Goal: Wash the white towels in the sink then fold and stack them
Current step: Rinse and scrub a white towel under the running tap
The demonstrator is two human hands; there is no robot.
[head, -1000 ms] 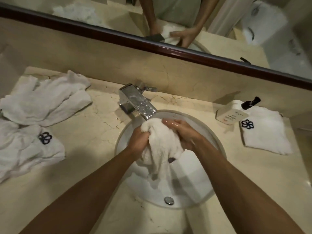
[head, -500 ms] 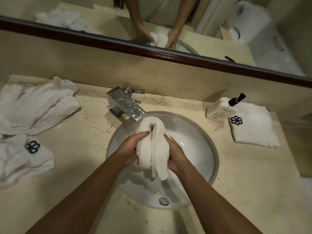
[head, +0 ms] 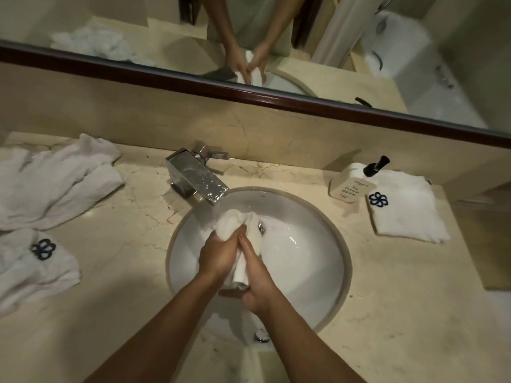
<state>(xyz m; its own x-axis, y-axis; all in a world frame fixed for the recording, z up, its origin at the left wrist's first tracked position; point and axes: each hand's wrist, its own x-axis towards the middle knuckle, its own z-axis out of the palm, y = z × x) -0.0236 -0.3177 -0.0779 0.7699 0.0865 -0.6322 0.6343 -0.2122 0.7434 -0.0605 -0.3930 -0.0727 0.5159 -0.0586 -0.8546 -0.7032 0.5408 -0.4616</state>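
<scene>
A wet white towel [head: 231,221] is bunched into a roll over the round white sink [head: 309,272], just below the chrome faucet [head: 197,179]. My left hand [head: 218,257] grips the roll from the left and my right hand [head: 258,275] grips it from the right, palms pressed close together. The towel's lower end pokes out between my wrists. Two crumpled white towels lie on the counter at left, one [head: 55,181] farther back and one with a dark flower logo [head: 36,266] nearer. A folded white towel with the same logo [head: 406,214] lies flat at right.
A white soap bottle with a black pump [head: 352,183] stands beside the folded towel. The marble counter [head: 124,258] surrounds the sink, with a drain plug [head: 262,336] at the basin's near side. A mirror with a dark frame [head: 249,92] runs above the backsplash.
My hands have closed in on the towel, squeezing it from a loose hanging bunch into a tight roll held lower in the basin. The view shifted slightly down.
</scene>
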